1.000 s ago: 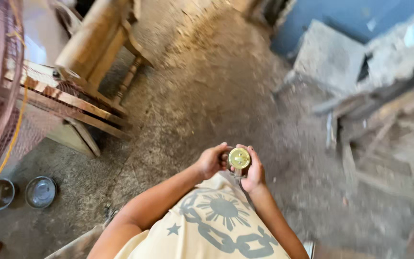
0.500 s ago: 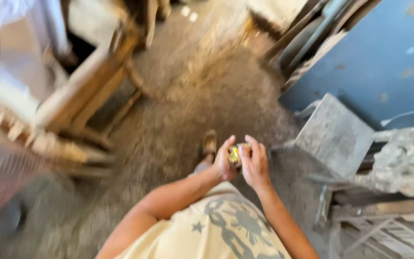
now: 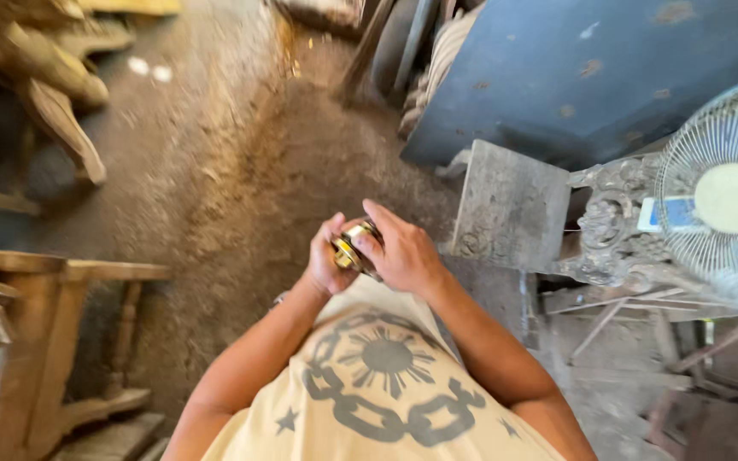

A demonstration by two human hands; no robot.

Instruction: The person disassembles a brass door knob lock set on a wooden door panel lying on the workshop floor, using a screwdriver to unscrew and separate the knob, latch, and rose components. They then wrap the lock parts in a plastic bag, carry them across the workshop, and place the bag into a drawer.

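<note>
Small brass-coloured round thing (image 3: pixel 350 248) sits pinched between both hands: left hand (image 3: pixel 328 260) cupped under it, right hand (image 3: pixel 403 252) curled over top, just left of the grey slab (image 3: pixel 512 207).

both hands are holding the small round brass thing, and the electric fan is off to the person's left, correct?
Not quite. The left hand and right hand do hold the small round brass thing, but the head view shows the electric fan on the person's right, not left.
</note>
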